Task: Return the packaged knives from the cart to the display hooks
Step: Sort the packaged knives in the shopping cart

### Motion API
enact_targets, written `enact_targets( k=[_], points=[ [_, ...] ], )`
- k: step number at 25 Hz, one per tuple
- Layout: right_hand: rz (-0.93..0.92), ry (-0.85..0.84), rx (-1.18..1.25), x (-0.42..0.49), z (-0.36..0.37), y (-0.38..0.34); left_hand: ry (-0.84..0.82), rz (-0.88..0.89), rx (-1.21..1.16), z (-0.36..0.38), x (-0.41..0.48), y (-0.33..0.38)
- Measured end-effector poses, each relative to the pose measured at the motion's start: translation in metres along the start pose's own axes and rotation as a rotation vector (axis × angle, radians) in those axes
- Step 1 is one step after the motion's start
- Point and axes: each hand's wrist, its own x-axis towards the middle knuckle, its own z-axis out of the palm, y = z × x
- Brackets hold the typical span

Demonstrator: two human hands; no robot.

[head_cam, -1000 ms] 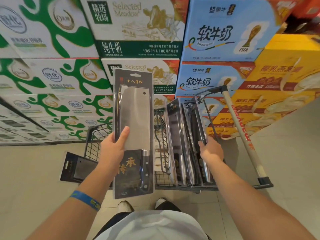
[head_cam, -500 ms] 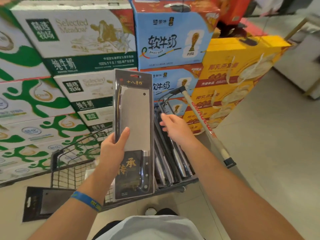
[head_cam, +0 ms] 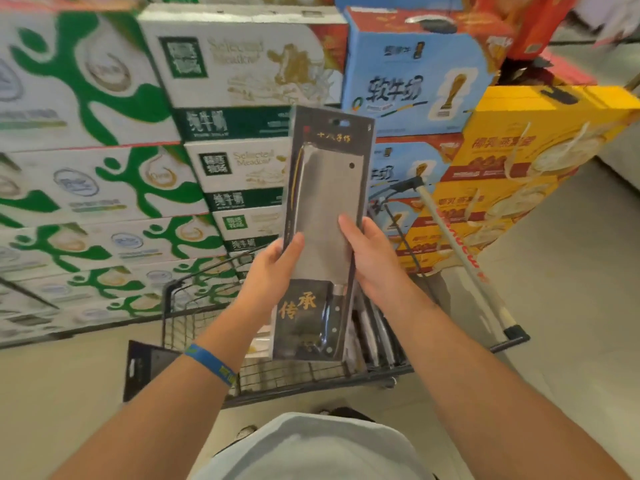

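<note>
While your left hand (head_cam: 273,268) and right hand (head_cam: 370,258) both grip the packaged knife (head_cam: 325,202) by its side edges above the cart (head_cam: 194,292), its long axis stands upright, hang hole (head_cam: 339,123) topmost, beyond both hands.

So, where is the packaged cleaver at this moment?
In the head view the packaged cleaver is upright at the centre, held by the left hand and the right hand, above the wire cart and in front of the stacked milk boxes.

left grip (head_cam: 272,271) clasping, right grip (head_cam: 374,261) clasping
</note>
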Motion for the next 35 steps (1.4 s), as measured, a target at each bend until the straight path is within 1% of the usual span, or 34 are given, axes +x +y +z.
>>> enact_targets(
  k=[3,6,9,11,14,16,19,21,22,24,26,27,29,31,32,33,34,35],
  points=[
    [-0.029,-0.007,-0.124,0.009,0.038,0.002,0.090,0.053,-0.052,-0.066,-0.004,0.005],
    [-0.023,-0.062,-0.291,0.011,0.081,0.023,0.186,0.142,-0.119,-0.137,-0.014,0.009],
    [0.002,-0.185,-0.422,0.009,0.120,0.062,0.272,0.174,-0.148,-0.192,-0.023,0.008],
    [0.069,-0.280,-0.496,0.007,0.143,0.092,0.326,0.154,-0.104,-0.222,-0.031,-0.003],
    [0.141,-0.370,-0.568,0.003,0.164,0.136,0.331,0.106,0.088,-0.252,-0.043,-0.037],
    [0.240,-0.331,-0.571,-0.005,0.172,0.162,0.276,0.045,0.297,-0.255,-0.047,-0.067],
    [0.370,-0.267,-0.693,-0.021,0.170,0.187,0.181,-0.111,0.594,-0.238,-0.053,-0.120],
    [0.464,-0.304,-0.796,-0.028,0.165,0.204,0.058,-0.261,0.756,-0.223,-0.063,-0.153],
    [0.511,-0.339,-0.814,-0.033,0.163,0.212,0.022,-0.321,0.795,-0.216,-0.069,-0.166],
    [0.605,-0.392,-0.799,-0.042,0.164,0.230,0.041,-0.395,0.832,-0.204,-0.079,-0.181],
    [0.675,-0.390,-0.787,-0.044,0.172,0.245,0.070,-0.398,0.894,-0.197,-0.077,-0.188],
    [0.708,-0.385,-0.780,-0.043,0.178,0.249,0.054,-0.405,0.935,-0.196,-0.076,-0.189],
    [0.719,-0.450,-0.801,-0.044,0.187,0.261,0.028,-0.477,0.977,-0.199,-0.075,-0.192],
    [0.672,-0.590,-0.848,-0.043,0.192,0.268,0.063,-0.578,1.004,-0.205,-0.071,-0.190],
    [0.643,-0.650,-0.868,-0.043,0.194,0.269,0.106,-0.578,1.078,-0.211,-0.066,-0.187],
    [0.624,-0.697,-0.872,-0.042,0.197,0.269,0.173,-0.509,1.197,-0.218,-0.058,-0.183],
    [0.611,-0.728,-0.856,-0.041,0.199,0.270,0.259,-0.396,1.296,-0.226,-0.045,-0.178],
    [0.594,-0.747,-0.827,-0.039,0.200,0.273,0.360,-0.269,1.298,-0.235,-0.027,-0.172]
  ],
)
